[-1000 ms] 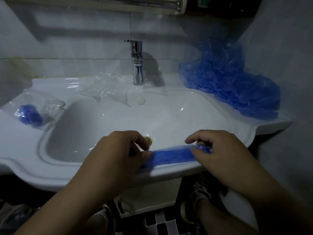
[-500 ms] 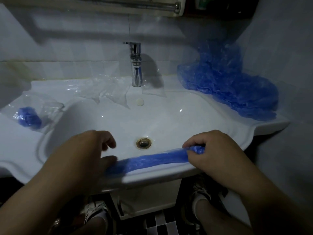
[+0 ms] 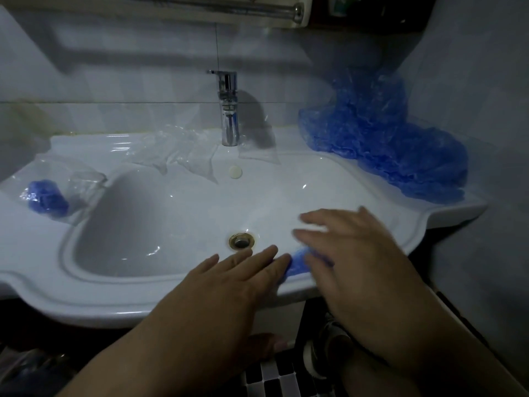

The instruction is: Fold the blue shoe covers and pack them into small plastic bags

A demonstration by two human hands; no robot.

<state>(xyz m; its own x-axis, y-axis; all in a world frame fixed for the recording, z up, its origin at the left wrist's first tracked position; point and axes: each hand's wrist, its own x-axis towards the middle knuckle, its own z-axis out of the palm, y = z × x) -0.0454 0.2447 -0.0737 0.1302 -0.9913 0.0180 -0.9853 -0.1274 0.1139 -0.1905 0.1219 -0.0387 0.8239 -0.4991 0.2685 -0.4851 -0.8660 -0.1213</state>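
Blue shoe cover [image 3: 297, 265], on the near rim of the sink [image 3: 128, 305], right of centre, mostly hidden under the hands.
Left hand [image 3: 240, 273] and right hand [image 3: 346, 253] lie flat, fingers straight, pressing on it; the right is blurred. Risks: the rim is narrow, so the slick film may slide into the basin or off the near edge; lifting the hands may let the folds spring open. Plastic bags [image 3: 183, 156] lie far, by the tap [image 3: 229, 110].

bare forearms [image 3: 183, 339], dark pale-soled sneaker [image 3: 322, 358]
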